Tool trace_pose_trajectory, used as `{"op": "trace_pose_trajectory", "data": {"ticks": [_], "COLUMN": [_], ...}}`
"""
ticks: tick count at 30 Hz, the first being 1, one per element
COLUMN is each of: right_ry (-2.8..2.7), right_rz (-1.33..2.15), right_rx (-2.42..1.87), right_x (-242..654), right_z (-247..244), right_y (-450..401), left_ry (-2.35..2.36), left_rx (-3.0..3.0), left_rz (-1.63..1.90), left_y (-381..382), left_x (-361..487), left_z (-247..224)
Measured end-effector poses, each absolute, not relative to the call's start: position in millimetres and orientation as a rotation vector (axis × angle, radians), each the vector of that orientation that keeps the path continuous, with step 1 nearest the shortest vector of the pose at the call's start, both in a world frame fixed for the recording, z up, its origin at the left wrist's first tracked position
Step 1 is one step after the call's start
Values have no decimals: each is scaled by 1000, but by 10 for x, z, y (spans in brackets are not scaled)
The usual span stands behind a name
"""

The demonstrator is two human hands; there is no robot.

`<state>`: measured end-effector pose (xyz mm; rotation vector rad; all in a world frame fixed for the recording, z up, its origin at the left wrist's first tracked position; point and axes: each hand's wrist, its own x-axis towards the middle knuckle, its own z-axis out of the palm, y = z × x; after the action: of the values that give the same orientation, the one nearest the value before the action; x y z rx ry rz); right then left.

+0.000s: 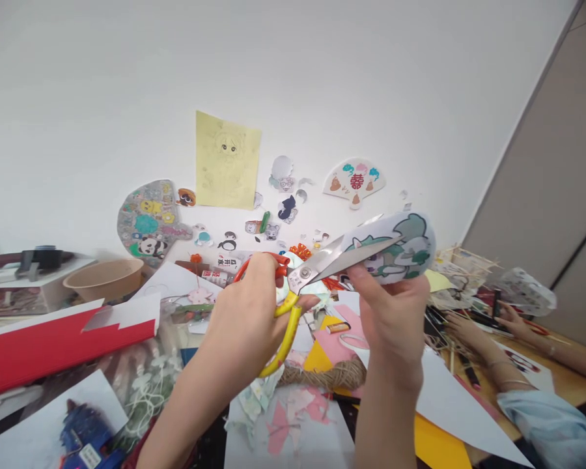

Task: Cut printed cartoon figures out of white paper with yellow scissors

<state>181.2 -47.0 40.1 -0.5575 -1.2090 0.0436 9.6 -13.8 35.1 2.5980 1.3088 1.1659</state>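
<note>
My left hand [254, 312] is closed on the handles of a pair of scissors [303, 276], one handle red and the other yellow. The blades point right and stand apart, one lying across the front of a white paper cutout [415, 244] with a green and white cartoon drawing. My right hand [390, 312] pinches this cutout from below, its thumb on the front near the blade. Part of the drawing is hidden by the blade and the thumb.
Paper scraps [288, 417], a twine coil [339, 374] and red card [68, 342] lie on the cluttered table. A beige bowl [105, 280] stands left. Another person's hands [473, 332] are at the right. Stickers and a yellow drawing [228, 172] hang on the wall.
</note>
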Motion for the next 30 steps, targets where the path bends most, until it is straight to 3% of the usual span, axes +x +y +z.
{"op": "trace_pose_trajectory", "data": {"ticks": [17,30], "right_ry": [-1283,-1326], "right_rz": [57,28], "right_rx": [-736,-552], "right_x": [2040,1952], "right_z": [355,401], "right_y": [-572,-514], "left_ry": [1419,1317], "left_rx": [2681,2782], "left_rz": [1202,1173], "left_y": [-149,-204], "left_x": [78,-6], "left_z": [361,389]}}
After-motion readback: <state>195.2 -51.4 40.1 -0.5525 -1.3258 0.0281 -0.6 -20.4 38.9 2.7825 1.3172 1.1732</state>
